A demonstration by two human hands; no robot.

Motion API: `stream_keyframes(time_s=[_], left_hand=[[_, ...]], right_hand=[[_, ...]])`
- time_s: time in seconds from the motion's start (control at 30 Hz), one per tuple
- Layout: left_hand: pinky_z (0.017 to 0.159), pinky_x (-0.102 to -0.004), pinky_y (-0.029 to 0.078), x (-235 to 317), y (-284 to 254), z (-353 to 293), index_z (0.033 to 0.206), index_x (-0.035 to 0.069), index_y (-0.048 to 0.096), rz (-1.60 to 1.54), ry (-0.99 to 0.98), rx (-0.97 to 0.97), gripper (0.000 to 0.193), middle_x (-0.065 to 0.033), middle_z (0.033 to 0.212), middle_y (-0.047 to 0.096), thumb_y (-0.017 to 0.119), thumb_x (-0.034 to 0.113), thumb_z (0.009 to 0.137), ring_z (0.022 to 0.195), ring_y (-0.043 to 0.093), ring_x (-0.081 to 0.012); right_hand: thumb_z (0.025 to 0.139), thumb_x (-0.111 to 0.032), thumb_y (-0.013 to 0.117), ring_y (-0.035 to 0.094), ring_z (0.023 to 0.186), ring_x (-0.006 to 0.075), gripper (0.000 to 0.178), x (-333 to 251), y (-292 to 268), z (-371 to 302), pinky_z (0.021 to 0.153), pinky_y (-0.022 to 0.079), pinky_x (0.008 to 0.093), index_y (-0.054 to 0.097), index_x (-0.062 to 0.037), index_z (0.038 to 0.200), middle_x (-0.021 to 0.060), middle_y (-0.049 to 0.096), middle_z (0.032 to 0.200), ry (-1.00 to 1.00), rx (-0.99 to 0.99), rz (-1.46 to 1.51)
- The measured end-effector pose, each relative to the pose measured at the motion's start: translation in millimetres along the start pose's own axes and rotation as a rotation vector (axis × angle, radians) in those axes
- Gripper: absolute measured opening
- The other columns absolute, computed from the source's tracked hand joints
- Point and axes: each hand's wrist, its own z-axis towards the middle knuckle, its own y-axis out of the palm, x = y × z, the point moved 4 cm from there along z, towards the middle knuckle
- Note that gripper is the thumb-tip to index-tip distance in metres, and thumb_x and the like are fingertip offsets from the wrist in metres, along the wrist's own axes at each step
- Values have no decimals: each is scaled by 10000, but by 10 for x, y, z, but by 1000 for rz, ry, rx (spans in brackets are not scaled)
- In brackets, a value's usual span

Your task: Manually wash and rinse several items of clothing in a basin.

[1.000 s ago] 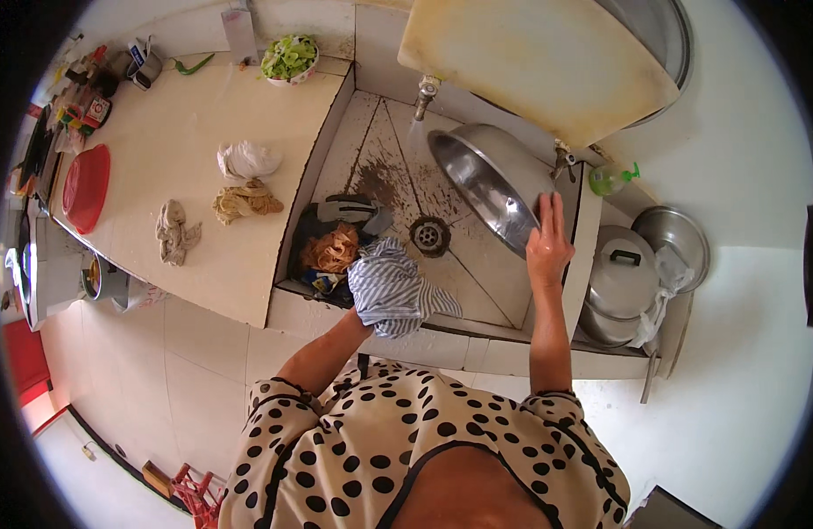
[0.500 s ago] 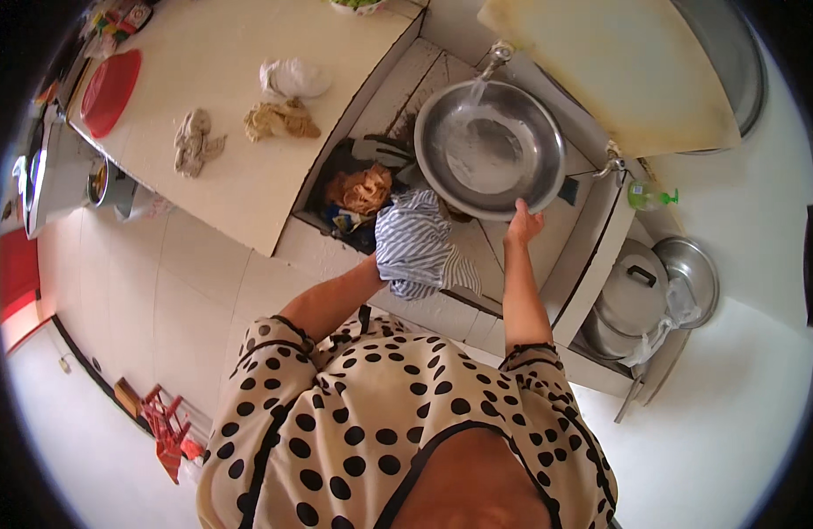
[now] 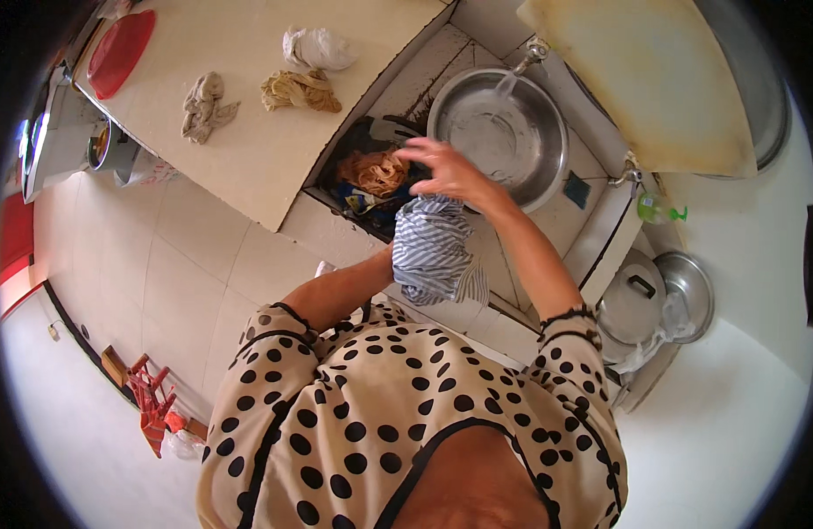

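A blue-and-white striped cloth (image 3: 431, 251) is bunched over my left hand, which holds it up at the near edge of the sink (image 3: 499, 264); the cloth hides my left fingers. Just beyond the cloth, my right hand (image 3: 452, 173) hovers with its fingers spread and nothing in them. Right beside it is the steel basin (image 3: 547, 172), which sits in the sink under the far tap (image 3: 533, 53). Water seems to run from that tap into the basin. Crumpled brownish-orange material (image 3: 371, 173) lies in the sink's left corner, close to my right fingertips.
On the counter (image 3: 239, 167) at the left lie a white bundle (image 3: 316, 49), two tan rags and a red plastic basin (image 3: 122, 55). A large board (image 3: 653, 97) leans at the back right. To the right are a second tap, a green soap bottle (image 3: 657, 210) and a lidded pot (image 3: 631, 295).
My right hand has let go of the basin's near rim and moved left, over toward the striped cloth, its fingers now spread. The left hand still holds the cloth.
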Motion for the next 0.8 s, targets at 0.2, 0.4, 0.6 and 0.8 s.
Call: stream_keyframes(time_s=[0.2,0.4,0.6,0.8], left_hand=[[1064,-338,361,77,221,136,1355,93,397,-1626,-220,37,392,-95,1347,463,328,251,1003,1223,453,-208],[1093,-328,328,-124,1,-60,1375,83,378,-1353,-445,71,406,-96,1374,444,334,241,1004,1236,446,-205],[1068,-399,357,225,-317,69,1353,82,412,-847,-175,58,475,-116,1343,479,320,370,987,1199,486,-260],[946,-381,446,632,-1005,206,1264,87,510,-843,-178,516,356,-92,1251,536,486,240,944,1096,544,-220]], right_hand=[[601,-137,718,459,1020,328,375,-43,997,409,792,478,466,614,-126,961,81,507,1055,-144,-142,-573],[568,-102,668,506,728,236,234,-186,140,327,601,421,355,523,-57,746,56,481,722,-194,162,-81],[586,-38,634,384,618,71,207,-776,-1336,-636,531,310,221,474,-34,716,-33,402,707,204,649,419],[611,-39,644,406,629,70,200,-287,-1377,-1156,541,332,224,516,-30,764,-17,438,761,345,862,343]])
